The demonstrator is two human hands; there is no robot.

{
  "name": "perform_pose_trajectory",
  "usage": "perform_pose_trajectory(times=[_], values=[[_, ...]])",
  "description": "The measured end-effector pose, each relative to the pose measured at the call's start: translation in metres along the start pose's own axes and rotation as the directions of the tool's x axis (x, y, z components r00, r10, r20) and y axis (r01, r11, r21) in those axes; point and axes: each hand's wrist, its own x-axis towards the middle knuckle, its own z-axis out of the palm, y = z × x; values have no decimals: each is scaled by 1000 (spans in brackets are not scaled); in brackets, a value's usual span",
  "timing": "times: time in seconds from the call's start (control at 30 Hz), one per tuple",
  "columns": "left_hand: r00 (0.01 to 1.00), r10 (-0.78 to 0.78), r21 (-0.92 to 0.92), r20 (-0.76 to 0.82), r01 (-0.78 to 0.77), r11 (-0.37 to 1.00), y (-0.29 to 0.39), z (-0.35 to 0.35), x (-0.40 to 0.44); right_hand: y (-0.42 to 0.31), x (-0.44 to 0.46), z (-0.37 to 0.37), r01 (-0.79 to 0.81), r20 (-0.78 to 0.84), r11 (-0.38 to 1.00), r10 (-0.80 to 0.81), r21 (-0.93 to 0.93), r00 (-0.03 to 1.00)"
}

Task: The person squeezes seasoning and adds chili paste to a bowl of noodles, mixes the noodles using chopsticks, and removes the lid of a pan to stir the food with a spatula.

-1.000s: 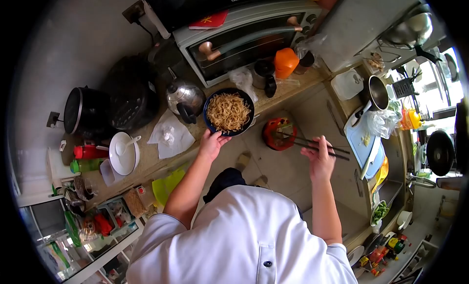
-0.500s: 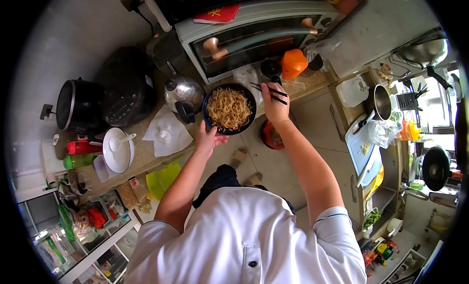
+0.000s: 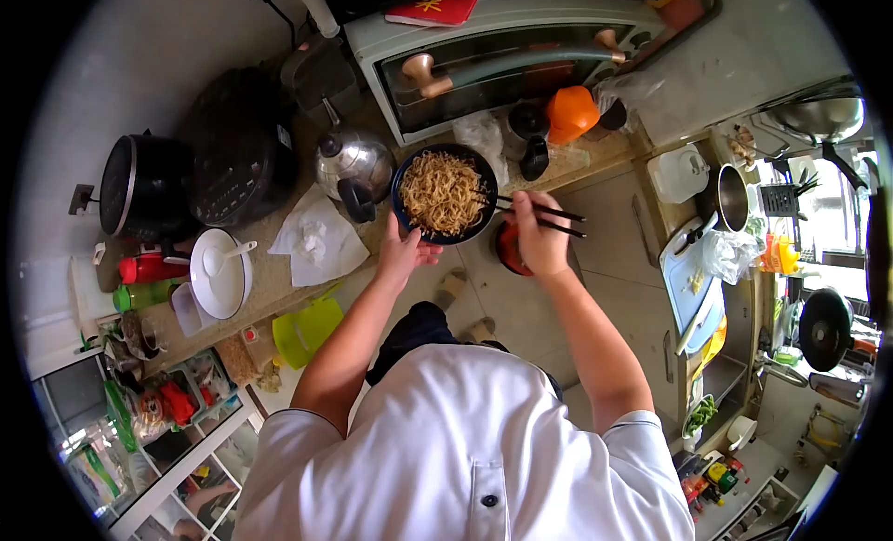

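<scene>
A dark round bowl (image 3: 406, 227) full of brown noodles (image 3: 441, 193) is at the counter's edge, below the oven. My left hand (image 3: 402, 253) holds its near rim, with the thumb at the rim and the other fingers beneath. To the right of the bowl, my right hand (image 3: 540, 232) is closed around dark chopsticks (image 3: 564, 222). Their tips reach the right side of the noodles. Behind my right hand, a red round container (image 3: 509, 249) stands lower down, partly hidden.
A steel kettle (image 3: 354, 163) stands left of the bowl, near a crumpled tissue (image 3: 313, 243) and a white bowl (image 3: 220, 289) with a spoon. An oven (image 3: 502, 66) is above. A blue cutting board (image 3: 689, 282) with a knife lies on the right counter.
My right hand first swung left with the chopsticks, from above the floor to beside the bowl. Since then it has moved lower, and the chopstick tips have come to the noodles.
</scene>
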Motion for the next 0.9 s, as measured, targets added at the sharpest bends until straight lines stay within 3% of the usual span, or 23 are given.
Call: perform_pose_trajectory(times=[0.1,0.23,0.37,0.43,0.53,0.63,0.7,0.77,0.8,0.83,0.9], values=[[1000,-4,-26,-27,3,1000,-3,1,2,9,-10,18,-126,128,991,130,-35,983],[1000,-8,-55,-13,7,998,-3,1,-2,22,-17,24,-189,106,978,197,-86,975],[1000,18,-85,1,-18,996,-11,-1,-9,0,-17,35,-193,-6,967,196,166,980],[1000,20,-89,6,-20,996,-14,-1,-10,18,-8,44,-118,108,992,111,53,988],[998,-20,-105,-57,14,994,-14,3,-16,16,-6,49,-235,152,972,232,-2,961],[982,-7,-129,-188,-18,992,-19,-3,-29,-5,-17,38,-236,-84,953,256,190,963],[995,20,-94,-100,-30,995,-28,-19,-37,-2,-25,23,-156,-20,985,158,80,987],[987,33,-115,-159,-52,992,-30,-27,-49,-2,-43,29,155,117,987,-150,-39,982],[987,6,-92,-161,-21,996,-32,-33,-53,-19,-42,40,485,274,867,-443,-110,854],[987,-24,-66,-161,13,998,-31,-37,-59,-40,-45,49,578,443,796,-460,-179,770],[973,18,-73,-229,-36,997,-33,-46,-70,-35,-50,65,667,662,737,-445,-113,603]])
